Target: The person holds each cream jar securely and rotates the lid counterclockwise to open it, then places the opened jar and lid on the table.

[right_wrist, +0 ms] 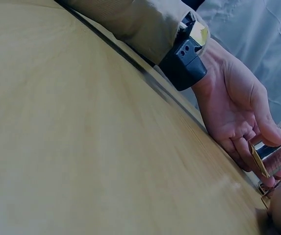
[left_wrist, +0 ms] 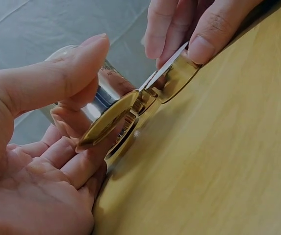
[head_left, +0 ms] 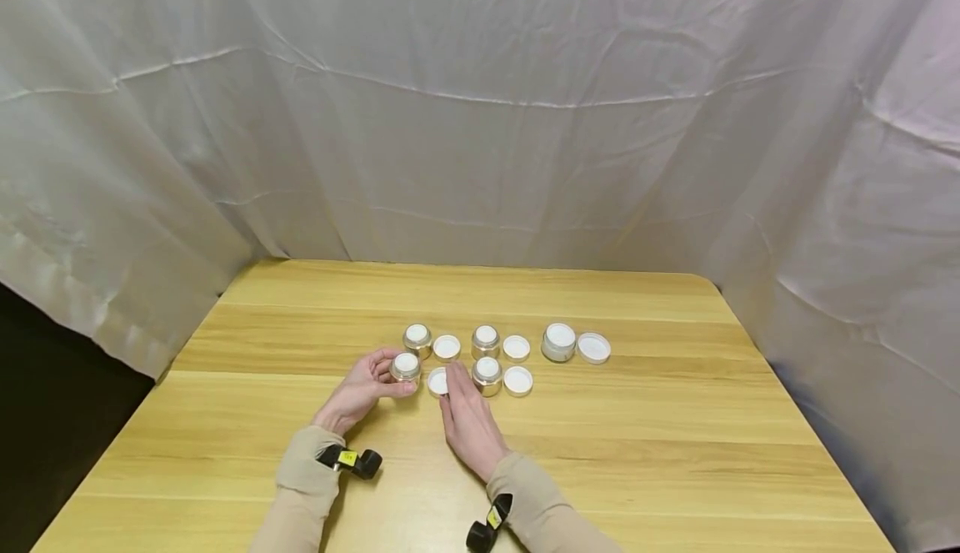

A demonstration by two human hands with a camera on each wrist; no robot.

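Note:
My left hand (head_left: 362, 390) grips a small open jar (head_left: 406, 365) with a white top, thumb on the near side and fingers round the far side. The left wrist view shows its shiny silver-and-gold body (left_wrist: 114, 92). Just right of it lies an upturned lid (head_left: 437, 382), white inside with a gold rim. My right hand (head_left: 472, 428) pinches that lid between thumb and fingers, as the left wrist view shows. In the right wrist view the right hand is mostly cut off at the lower right corner, and the lid's grip is hidden there.
Behind the held jar stands another open jar (head_left: 417, 338) with its lid (head_left: 447, 347) alongside. Further right are two small jars (head_left: 486, 341) with lids (head_left: 517, 348), then a larger jar (head_left: 558, 344) and lid (head_left: 594, 348). The wooden table (head_left: 637, 453) ends at a grey curtain (head_left: 480, 161).

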